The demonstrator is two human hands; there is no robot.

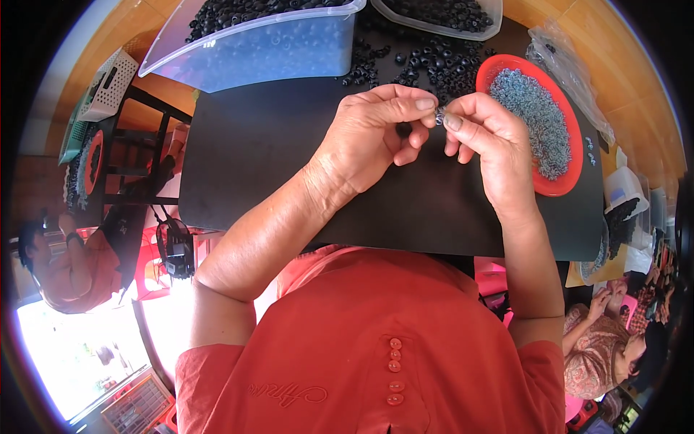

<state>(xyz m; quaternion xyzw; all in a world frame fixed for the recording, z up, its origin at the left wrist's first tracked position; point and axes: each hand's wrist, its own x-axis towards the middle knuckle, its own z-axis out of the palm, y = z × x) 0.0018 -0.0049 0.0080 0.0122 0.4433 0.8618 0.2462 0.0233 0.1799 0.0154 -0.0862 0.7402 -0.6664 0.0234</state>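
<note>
Your left hand (pixel 372 137) and right hand (pixel 488 141) meet over the flat black surface (pixel 253 152), fingertips pinched together on what looks like a small dark ring-shaped part (pixel 439 113). Just right sits a round red plastic dish (pixel 560 189) of grey metal rings (pixel 538 119); loose black rubber rings (pixel 434 65) lie beyond.

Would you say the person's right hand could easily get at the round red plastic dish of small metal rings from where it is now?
Probably yes: the right hand is just beside the round red plastic dish, with only bare black mat between, though its fingers are pinching a small part.
</note>
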